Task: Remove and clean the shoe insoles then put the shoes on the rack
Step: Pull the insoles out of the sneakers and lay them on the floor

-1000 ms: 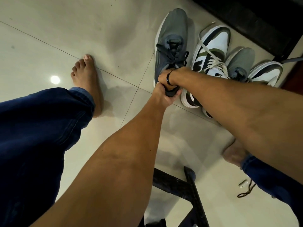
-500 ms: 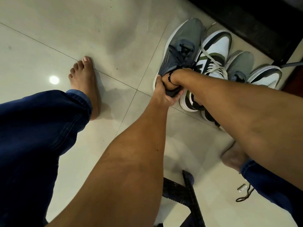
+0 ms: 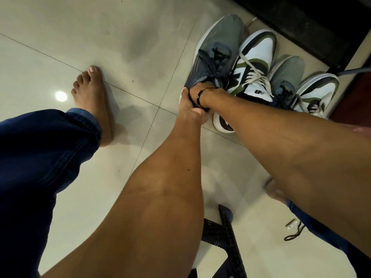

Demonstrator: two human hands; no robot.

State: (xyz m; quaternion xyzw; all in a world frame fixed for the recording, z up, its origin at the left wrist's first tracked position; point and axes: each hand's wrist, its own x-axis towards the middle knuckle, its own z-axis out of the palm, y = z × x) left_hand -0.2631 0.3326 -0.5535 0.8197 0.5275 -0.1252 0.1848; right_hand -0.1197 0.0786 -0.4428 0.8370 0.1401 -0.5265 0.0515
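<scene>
The grey shoe [image 3: 215, 57] lay on the tiled floor [image 3: 140, 37], leftmost in a row touching a white-and-green shoe [image 3: 255, 63]. The left hand [image 3: 188, 106] was clamped on its heel. The right hand [image 3: 200, 87] reached into its opening; whether that grip was closed could not be told.

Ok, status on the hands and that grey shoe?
Left hand gripping grey shoe at the heel. Right hand reaching into its opening; fingers hidden. Insole not visible. White shoe pressed alongside.
</scene>
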